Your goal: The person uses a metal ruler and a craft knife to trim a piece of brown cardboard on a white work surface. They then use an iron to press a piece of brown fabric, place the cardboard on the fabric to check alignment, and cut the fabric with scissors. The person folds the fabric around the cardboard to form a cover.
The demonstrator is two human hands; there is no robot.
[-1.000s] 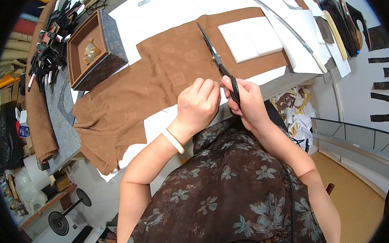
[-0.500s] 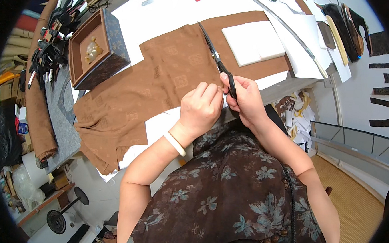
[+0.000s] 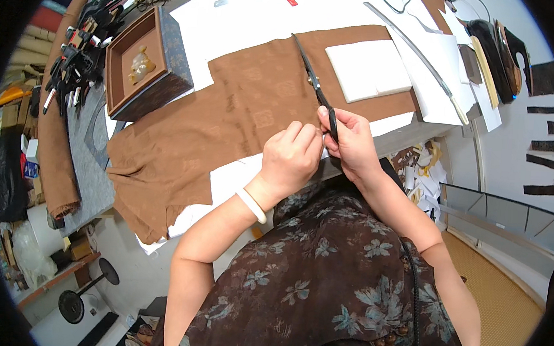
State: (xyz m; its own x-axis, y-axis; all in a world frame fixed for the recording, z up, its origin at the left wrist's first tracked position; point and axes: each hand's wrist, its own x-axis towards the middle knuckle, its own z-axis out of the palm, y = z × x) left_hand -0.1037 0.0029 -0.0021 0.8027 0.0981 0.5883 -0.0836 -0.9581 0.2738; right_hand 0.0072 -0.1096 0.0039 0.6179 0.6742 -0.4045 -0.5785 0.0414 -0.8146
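My right hand (image 3: 355, 144) is closed round the black handles of a pair of scissors (image 3: 314, 80). Their long dark blades point away from me, over a brown patterned cloth (image 3: 246, 101) spread on the table. Beside it, my left hand (image 3: 290, 158) is curled at the cloth's near edge, its fingertips pressed together close to the right fingers. Whatever lies in that pinch is hidden. A white bangle (image 3: 251, 205) circles my left wrist. On the cloth right of the blades rests a flat white block (image 3: 369, 71).
At the left stands an open box (image 3: 180, 72) with a small pale figurine (image 3: 141, 66) inside. Behind it are many pens (image 3: 75, 49) and a roll of brown cloth (image 3: 56, 153). A long metal ruler (image 3: 417, 61) lies right of the block. Scraps (image 3: 424, 172) fill a spot below the table's right edge.
The whole view has shifted slightly, with the table things lower and to the right. The scissors' handles look narrower now. Both hands stay close together at the cloth's near edge.
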